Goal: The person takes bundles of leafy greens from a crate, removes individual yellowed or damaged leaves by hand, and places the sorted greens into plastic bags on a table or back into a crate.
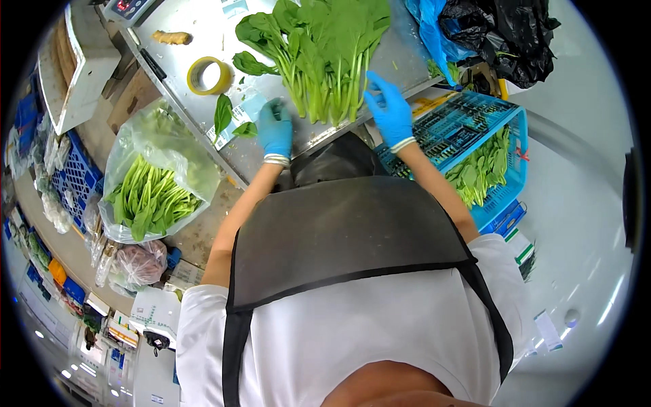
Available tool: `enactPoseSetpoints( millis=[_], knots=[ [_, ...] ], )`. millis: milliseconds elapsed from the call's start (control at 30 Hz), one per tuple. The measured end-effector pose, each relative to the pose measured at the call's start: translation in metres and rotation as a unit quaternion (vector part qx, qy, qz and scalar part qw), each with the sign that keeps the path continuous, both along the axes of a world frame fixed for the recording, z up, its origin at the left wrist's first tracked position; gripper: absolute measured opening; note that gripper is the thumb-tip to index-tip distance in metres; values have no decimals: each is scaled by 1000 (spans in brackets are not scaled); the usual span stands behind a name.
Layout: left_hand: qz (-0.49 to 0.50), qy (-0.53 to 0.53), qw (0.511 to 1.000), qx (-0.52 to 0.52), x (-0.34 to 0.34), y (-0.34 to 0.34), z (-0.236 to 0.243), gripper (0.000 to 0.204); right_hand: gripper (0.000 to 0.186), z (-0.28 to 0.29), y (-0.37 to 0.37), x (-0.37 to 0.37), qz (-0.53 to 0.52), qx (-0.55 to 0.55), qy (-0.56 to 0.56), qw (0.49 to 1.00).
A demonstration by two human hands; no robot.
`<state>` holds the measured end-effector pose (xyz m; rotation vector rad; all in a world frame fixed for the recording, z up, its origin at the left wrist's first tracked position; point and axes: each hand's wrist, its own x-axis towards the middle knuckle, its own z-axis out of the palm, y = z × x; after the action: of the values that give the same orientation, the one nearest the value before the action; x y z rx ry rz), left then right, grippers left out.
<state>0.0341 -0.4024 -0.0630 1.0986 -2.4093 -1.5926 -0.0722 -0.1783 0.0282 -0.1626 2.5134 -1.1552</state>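
Note:
A large pile of leafy greens [332,47] with pale green stems lies on the metal table [254,152], stem ends toward me. My left hand [275,130], in a blue glove, is just left of the stems, its fingers loosely bent and nothing seen in them. On the other side, my right hand [391,114], gloved the same way, has its fingers apart beside the outermost stems. Whether its fingertips touch them, I cannot tell. Next to my left hand lie a printed label sheet [239,122] and a loose leaf [222,114].
A yellow tape roll [208,75], a ginger piece [171,38] and a scale [126,8] sit on the table's left. Below left stands a clear bag of greens [150,197]. Blue crates [521,146] with greens are at right, near a black plastic bag [505,34].

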Motion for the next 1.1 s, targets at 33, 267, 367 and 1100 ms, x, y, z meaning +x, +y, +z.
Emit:
enactPoseSetpoints(
  millis=[33, 267, 367, 1100],
  knots=[
    [-21, -16, 999, 29, 2, 4, -1, 37, 49, 0, -18, 1, 5, -2, 2, 1000],
    [-56, -81, 982, 160, -30, 30, -9, 57, 59, -56, -98, -26, -43, 101, 134, 985],
    [-26, -35, 975, 217, -16, 22, -35, 58, 57, -49, -87, -17, -55, 94, 147, 983],
    [-96, 39, 891, 442, -39, 43, -21, 44, 30, -39, -30, 67, -193, -70, 5, 979]
  ],
)
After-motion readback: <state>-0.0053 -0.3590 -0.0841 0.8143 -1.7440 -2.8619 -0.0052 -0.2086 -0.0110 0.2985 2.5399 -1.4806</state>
